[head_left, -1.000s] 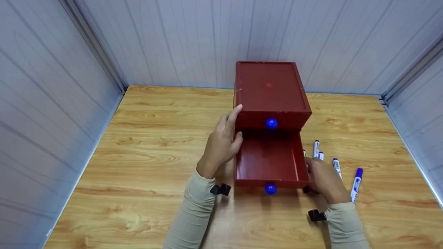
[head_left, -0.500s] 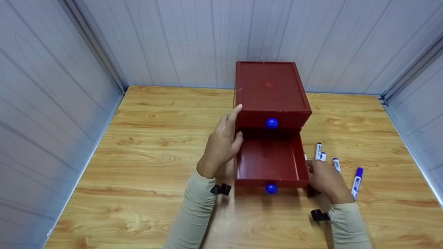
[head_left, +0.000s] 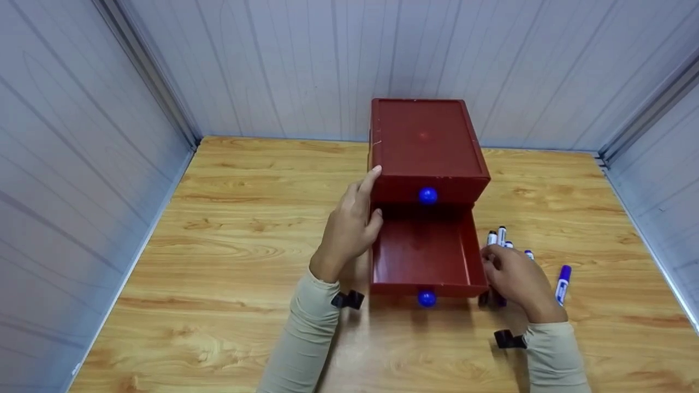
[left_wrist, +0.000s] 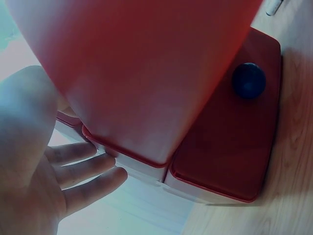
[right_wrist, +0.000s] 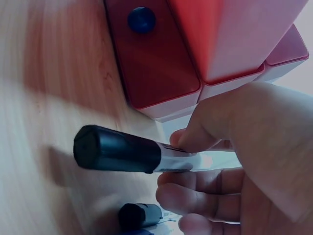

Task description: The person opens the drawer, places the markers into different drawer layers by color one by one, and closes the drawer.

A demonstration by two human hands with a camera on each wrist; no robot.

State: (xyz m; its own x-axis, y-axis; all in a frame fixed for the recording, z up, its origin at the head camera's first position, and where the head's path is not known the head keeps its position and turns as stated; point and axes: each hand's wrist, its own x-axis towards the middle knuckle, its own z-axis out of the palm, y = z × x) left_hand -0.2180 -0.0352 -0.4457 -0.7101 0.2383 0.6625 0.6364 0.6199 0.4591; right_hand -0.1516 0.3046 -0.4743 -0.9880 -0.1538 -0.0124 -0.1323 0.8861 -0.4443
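Note:
A dark red drawer cabinet (head_left: 426,142) with blue knobs stands on the table, its middle drawer (head_left: 423,254) pulled out and nothing visible inside. My left hand (head_left: 349,224) rests along the cabinet's left side, its thumb by the side of the pulled-out drawer. In the left wrist view the fingers (left_wrist: 95,188) reach fairly straight along the cabinet wall. Right of the drawer, my right hand (head_left: 519,281) pinches a whiteboard marker (right_wrist: 117,149) between thumb and fingers, its black cap pointing out of the grip. Under it lies another black-capped marker (right_wrist: 139,215).
Several white-bodied markers, such as a black-ended marker (head_left: 502,234), lie beyond and partly behind the right hand. Farther right is a purple-capped marker (head_left: 563,284). A lower drawer front with a blue knob (right_wrist: 142,19) sits beneath the pulled-out drawer. Pale panels (head_left: 306,65) wall in the table.
My right hand has shifted slightly to the right, and a marker end now shows just beyond its fingers. The left hand and the cabinet stay in place.

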